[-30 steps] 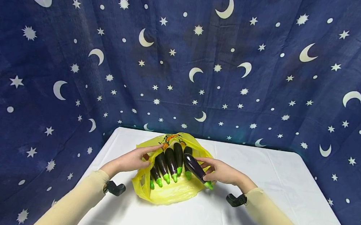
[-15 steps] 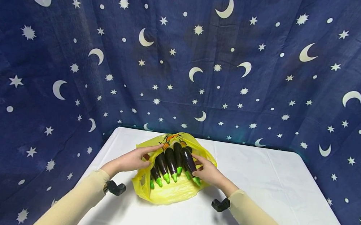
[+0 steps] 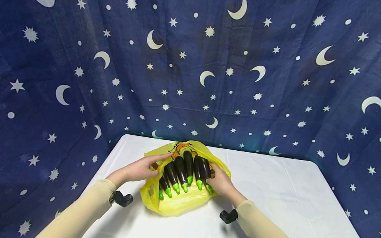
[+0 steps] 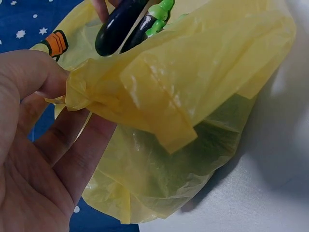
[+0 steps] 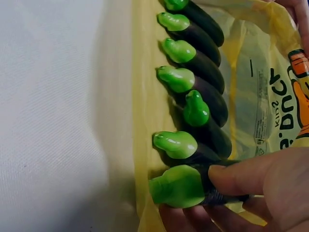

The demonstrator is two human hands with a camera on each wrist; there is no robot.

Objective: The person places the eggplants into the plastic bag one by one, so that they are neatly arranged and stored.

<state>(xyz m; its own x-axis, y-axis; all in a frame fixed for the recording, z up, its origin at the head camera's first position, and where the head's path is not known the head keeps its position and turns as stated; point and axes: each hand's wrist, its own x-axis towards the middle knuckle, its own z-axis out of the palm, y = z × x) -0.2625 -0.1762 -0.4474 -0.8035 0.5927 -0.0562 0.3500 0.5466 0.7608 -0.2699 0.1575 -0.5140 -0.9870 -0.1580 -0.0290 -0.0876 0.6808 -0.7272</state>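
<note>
A yellow plastic bag [image 3: 182,208] lies on the table with its mouth spread toward me. Inside, several dark purple eggplants [image 3: 180,169] with bright green stem ends lie side by side in a fanned row. My left hand [image 3: 141,168] pinches the bag's left edge between thumb and fingers, as the left wrist view shows at the gathered plastic [image 4: 96,87]. At the row's right end, my right hand [image 3: 221,181] grips one eggplant [image 5: 178,186] by its dark body near the green end. That eggplant lies close beside its neighbour [image 5: 174,145]; my fingers partly cover it.
The white-covered table [image 3: 273,188] extends to the right and in front of the bag. Behind it hangs a dark blue curtain [image 3: 266,115] with moons and stars. The bag bears an orange cartoon print [image 5: 303,96] and black lettering.
My right hand has moved left with its eggplant, bringing it from a slant across the bag's right edge into line at the row's end. My left hand has stayed in place.
</note>
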